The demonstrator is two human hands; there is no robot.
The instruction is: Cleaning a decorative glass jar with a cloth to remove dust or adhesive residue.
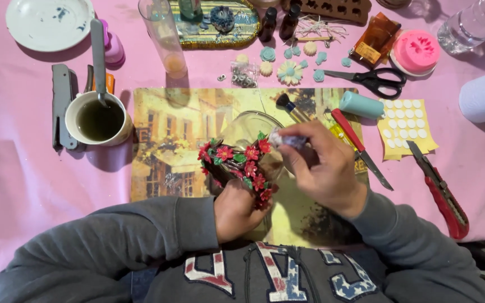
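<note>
Head view: left hand point(237, 210) clamps the red-flowered glass jar point(248, 160) steady at 6 o'clock while right hand point(324, 168) pinches a small grey-white tube point(287, 139) over its blooms.

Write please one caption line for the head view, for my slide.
Left hand steadies a glass jar wreathed in red flowers; right hand holds a small tube to it.

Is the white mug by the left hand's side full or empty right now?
Partly full. The white mug stands upright on the pink tablecloth, holding dark greenish liquid below the rim, with a grey tool handle standing in it.
</note>
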